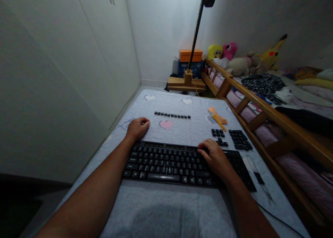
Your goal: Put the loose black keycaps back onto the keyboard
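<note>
Bench under a pale, heart-printed cover. Black cable runs across the lower right of the frame. Black keyboard lies flat at lower centre, its top row of keys gone. Wire tool with a dark middle lies just beside its right end.

Right hand: over the keyboard's right part, thumb and index finger near its upper edge, grip narrow; cannot tell if anything is pinched. Left hand: on the cover just beyond the keyboard's upper left corner, fingers curled; cannot tell whether the grip holds anything.

Loose black keys sit in groups beyond the keyboard, right of centre. Yellow brush lies on an orange cloth above them. A single line of small keys spans mid-frame, above a pink heart.

Farther: wooden stand, top centre; orange box on a blue box behind it; railed bed with plush toys, upper right.
</note>
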A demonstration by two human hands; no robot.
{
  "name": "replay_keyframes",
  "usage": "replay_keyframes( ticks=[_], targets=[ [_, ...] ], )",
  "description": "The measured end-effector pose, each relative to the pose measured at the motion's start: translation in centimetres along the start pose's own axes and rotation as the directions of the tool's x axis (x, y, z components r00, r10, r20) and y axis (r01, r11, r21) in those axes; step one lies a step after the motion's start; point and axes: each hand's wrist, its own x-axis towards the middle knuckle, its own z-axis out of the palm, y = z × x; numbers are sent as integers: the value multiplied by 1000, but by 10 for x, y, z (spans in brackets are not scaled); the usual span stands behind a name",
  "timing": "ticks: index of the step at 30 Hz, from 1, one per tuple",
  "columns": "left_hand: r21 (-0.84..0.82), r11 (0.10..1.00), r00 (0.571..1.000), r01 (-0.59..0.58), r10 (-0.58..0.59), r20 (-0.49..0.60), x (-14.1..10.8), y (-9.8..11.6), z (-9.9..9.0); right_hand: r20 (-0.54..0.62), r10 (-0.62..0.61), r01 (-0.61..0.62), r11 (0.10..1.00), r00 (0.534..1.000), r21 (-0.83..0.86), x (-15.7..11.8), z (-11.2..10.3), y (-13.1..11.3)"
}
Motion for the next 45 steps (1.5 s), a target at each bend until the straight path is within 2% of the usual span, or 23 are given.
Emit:
replay_keyframes(
  ticks=[11,45],
  targets=[
    [12,1000,1000,-1,1,-1,0,-1,0,25,-16,16,1000,1000,3,0,-3,-1],
    [10,1000,1000,1,-2,5,-1,0,-1,-2,-23,23,1000,1000,22,-1,0,2]
  ],
)
